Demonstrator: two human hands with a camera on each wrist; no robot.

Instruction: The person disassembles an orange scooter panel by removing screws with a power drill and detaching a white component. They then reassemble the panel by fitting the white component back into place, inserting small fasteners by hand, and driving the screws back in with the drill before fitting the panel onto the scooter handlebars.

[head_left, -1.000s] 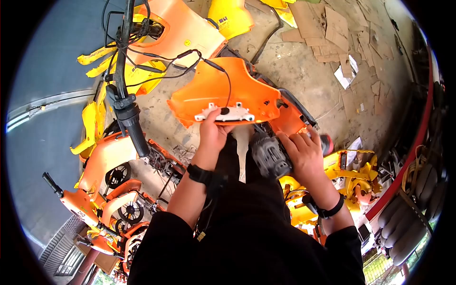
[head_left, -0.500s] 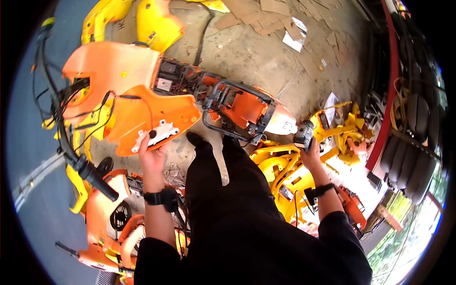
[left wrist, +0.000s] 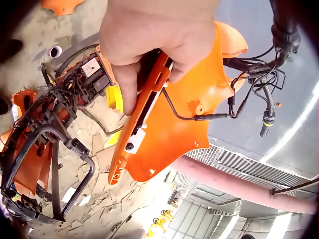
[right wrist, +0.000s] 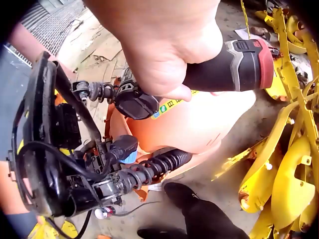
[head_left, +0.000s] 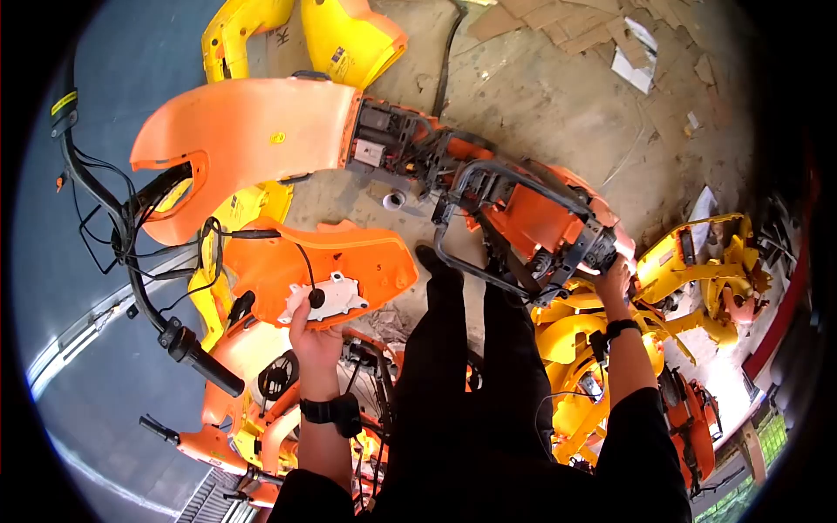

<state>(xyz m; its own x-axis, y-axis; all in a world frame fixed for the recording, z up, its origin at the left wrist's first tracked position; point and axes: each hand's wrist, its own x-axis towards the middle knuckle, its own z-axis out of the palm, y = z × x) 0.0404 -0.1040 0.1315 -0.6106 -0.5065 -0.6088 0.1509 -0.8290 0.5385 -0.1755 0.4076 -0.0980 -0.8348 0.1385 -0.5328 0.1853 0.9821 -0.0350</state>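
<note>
My left hand (head_left: 316, 344) pinches the edge of an orange body panel (head_left: 384, 261), thumb on one side and fingers on the other in the left wrist view. A white plate (head_left: 340, 298) sits along that edge, and a black cable runs from the panel to the handlebar wiring. My right hand (head_left: 615, 283) grips a black and grey cordless drill (right wrist: 224, 67) with a red end. In the right wrist view the drill overlaps the pale orange rear cover (right wrist: 184, 122) of a stripped scooter (head_left: 514, 187). The hand hides part of the drill's handle.
The scooter's handlebar (head_left: 205, 362) with hanging wires stands at the left. Yellow body parts (head_left: 575, 336) are piled at the right, near my legs. Cardboard pieces (head_left: 567, 30) lie on the far floor. More orange scooters (head_left: 209, 444) stand at lower left.
The left hand has moved left with the orange panel, away from the scooter frame. The right hand has carried the drill from beside the panel to the scooter's rear end. The head view has shifted.
</note>
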